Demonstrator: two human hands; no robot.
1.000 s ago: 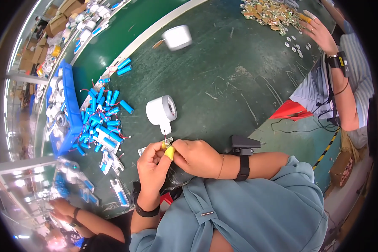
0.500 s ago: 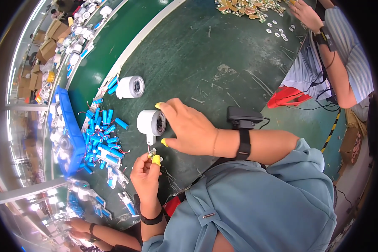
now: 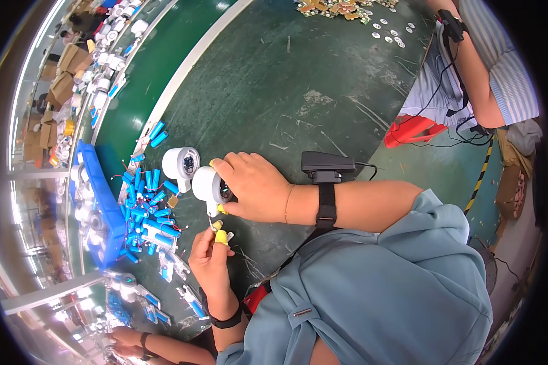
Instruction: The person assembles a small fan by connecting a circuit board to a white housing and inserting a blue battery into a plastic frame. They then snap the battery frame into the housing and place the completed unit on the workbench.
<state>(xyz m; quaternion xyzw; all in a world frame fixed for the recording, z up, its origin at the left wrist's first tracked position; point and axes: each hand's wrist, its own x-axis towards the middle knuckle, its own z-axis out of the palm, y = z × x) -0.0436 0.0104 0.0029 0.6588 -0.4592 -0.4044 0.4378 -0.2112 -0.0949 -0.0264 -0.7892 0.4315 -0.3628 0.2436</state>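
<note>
My right hand (image 3: 254, 185) grips a round white device part (image 3: 208, 184) with a dark opening, held just above the green table (image 3: 274, 91). My left hand (image 3: 209, 261) sits below it, fingers with yellow fingertip covers pinching a thin wire that hangs from the part. A second round white part (image 3: 180, 162) stands on the table just left of the held one. A pile of blue cylindrical battery cells (image 3: 145, 213) lies to the left of both hands.
A blue tray (image 3: 98, 207) holds white parts at the left. Another person's arm (image 3: 481, 67) reaches in at the top right beside a red object (image 3: 411, 129) and small white discs (image 3: 393, 33). Another person's hand (image 3: 125, 337) shows at the bottom left.
The camera view has shifted. My right hand stays wrapped round the white part, which it reached and gripped after the first frame; the second white part has come closer. My left hand still pinches the wire.
</note>
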